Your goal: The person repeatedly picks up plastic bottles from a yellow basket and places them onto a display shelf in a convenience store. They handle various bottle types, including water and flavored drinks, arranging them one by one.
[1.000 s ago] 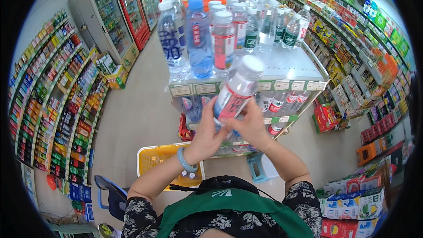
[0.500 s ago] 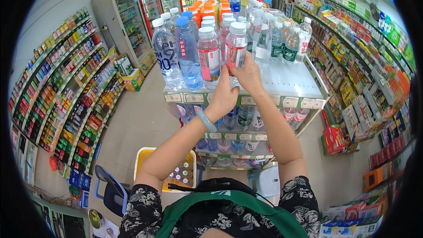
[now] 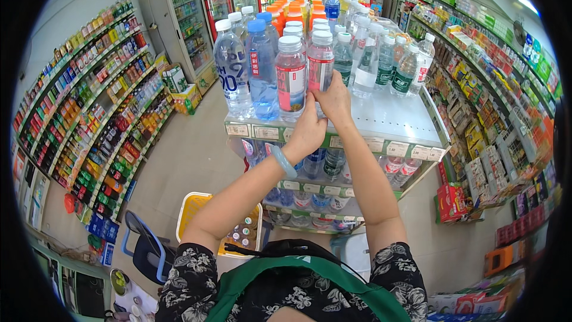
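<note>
On the top shelf (image 3: 384, 120) of a display rack, my right hand (image 3: 335, 102) is closed around the lower right side of a clear drink bottle (image 3: 320, 62) with a white cap and a pink and grey label. My left hand (image 3: 307, 131), a pale bangle on its wrist, reaches in from the front; its fingers pinch at the same bottle's lower left side. The bottle stands upright, its base hidden by my hands. Close on its left is a matching bottle (image 3: 291, 77). Beyond that stand a blue-capped water bottle (image 3: 262, 71) and a white-capped one (image 3: 234, 74).
Green-labelled bottles (image 3: 405, 71) stand right of my hands, orange-capped ones (image 3: 316, 12) behind. Below me are a yellow basket (image 3: 192, 209) holding bottles and a blue-framed chair (image 3: 146, 244). Stocked shelves (image 3: 98, 125) line the left; more shelves (image 3: 476, 101) line the right.
The view has shifted slightly, so the rack sits a little lower and to the right. Between my hands, the bottle has moved slightly back and closer to its matching neighbour.
</note>
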`<state>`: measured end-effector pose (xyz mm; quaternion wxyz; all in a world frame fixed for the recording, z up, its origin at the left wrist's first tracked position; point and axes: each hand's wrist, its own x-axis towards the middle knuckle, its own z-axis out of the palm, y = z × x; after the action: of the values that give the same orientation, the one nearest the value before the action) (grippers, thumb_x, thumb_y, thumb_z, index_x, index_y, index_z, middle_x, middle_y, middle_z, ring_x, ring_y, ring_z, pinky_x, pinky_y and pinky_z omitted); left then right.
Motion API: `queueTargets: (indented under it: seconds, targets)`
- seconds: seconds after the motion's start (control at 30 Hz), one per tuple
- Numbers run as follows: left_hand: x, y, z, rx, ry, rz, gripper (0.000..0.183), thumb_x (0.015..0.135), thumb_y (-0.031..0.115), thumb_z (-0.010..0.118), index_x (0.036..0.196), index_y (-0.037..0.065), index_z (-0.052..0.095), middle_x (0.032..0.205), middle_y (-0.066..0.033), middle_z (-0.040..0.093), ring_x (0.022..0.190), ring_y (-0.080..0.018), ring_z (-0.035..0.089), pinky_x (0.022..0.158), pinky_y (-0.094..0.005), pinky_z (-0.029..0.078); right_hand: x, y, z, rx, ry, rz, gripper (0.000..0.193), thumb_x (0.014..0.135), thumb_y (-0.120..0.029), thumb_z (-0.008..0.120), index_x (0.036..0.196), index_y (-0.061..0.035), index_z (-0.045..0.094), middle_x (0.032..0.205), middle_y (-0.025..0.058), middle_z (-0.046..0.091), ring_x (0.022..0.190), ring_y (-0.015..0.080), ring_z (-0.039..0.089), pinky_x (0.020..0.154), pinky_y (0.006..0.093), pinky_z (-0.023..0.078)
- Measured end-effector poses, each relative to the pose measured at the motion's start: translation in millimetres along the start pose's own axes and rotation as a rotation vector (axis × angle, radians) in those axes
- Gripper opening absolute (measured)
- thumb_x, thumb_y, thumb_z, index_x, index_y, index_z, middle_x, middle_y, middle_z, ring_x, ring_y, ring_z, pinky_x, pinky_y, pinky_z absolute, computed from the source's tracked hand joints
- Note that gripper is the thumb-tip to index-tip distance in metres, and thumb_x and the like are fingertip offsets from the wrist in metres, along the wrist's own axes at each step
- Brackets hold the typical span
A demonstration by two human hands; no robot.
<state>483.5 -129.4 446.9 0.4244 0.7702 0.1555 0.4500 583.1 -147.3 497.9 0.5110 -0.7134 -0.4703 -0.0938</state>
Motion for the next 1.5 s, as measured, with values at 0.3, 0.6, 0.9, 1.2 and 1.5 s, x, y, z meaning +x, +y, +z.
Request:
queueTargets:
  seconds: [0.3, 0.6, 0.9, 1.2, 1.5]
  targets:
    - [-21, 31, -26, -0.106, -0.014, -0.052, 0.051, 0.086, -0.002, 0.046, 0.134, -0.007, 0.030, 0.123, -0.0185, 0.052, 0.114, -0.0170, 0.050, 0.095, -0.0286, 0.042, -34, -21, -8, -0.010, 0.332, -0.266, 0.046, 0.071, -0.013, 0.072, 0.112, -0.0007, 0.054, 0.106, 0.0180, 0.060, 0.094, 0.0321, 0.059, 0.077, 0.0371, 0.048]
    - [-119, 17, -187, -0.028, -0.141, -0.268, 0.025, 0.082, 0.002, 0.053, 0.105, -0.001, 0.061, 0.089, -0.0112, 0.067, 0.078, -0.0134, 0.062, 0.070, -0.0270, 0.049, -158, -101, 74, 0.317, -0.070, -0.537, 0.017, 0.074, -0.002, 0.066, 0.091, -0.0025, 0.063, 0.097, 0.0140, 0.061, 0.087, 0.0287, 0.059, 0.074, 0.0337, 0.048]
    - [-269, -167, -335, 0.314, -0.144, -0.710, 0.020, 0.078, 0.002, 0.055, 0.096, -0.003, 0.062, 0.086, -0.0139, 0.068, 0.080, -0.0198, 0.065, 0.072, -0.0314, 0.051, -290, -104, 290, 0.434, -0.827, -0.382, 0.030, 0.077, -0.003, 0.060, 0.106, -0.0023, 0.054, 0.098, 0.0150, 0.060, 0.090, 0.0319, 0.058, 0.078, 0.0393, 0.047]
    - [-429, -316, -362, 0.636, -0.044, -0.925, 0.018, 0.077, 0.003, 0.054, 0.092, -0.001, 0.062, 0.085, -0.0227, 0.064, 0.081, -0.0404, 0.061, 0.071, -0.0458, 0.048, -464, -62, 460, 0.114, -1.252, -0.255, 0.038, 0.076, -0.002, 0.057, 0.114, -0.0008, 0.050, 0.108, 0.0188, 0.057, 0.099, 0.0343, 0.057, 0.084, 0.0400, 0.048]
    - [-464, -364, -364, 0.354, 0.029, -1.198, 0.022, 0.077, 0.004, 0.052, 0.097, -0.002, 0.059, 0.093, -0.0269, 0.061, 0.090, -0.0426, 0.057, 0.078, -0.0471, 0.046, -529, -39, 528, -0.172, -1.455, -0.053, 0.034, 0.080, -0.007, 0.051, 0.114, -0.0011, 0.050, 0.109, 0.0199, 0.054, 0.101, 0.0356, 0.056, 0.082, 0.0407, 0.048]
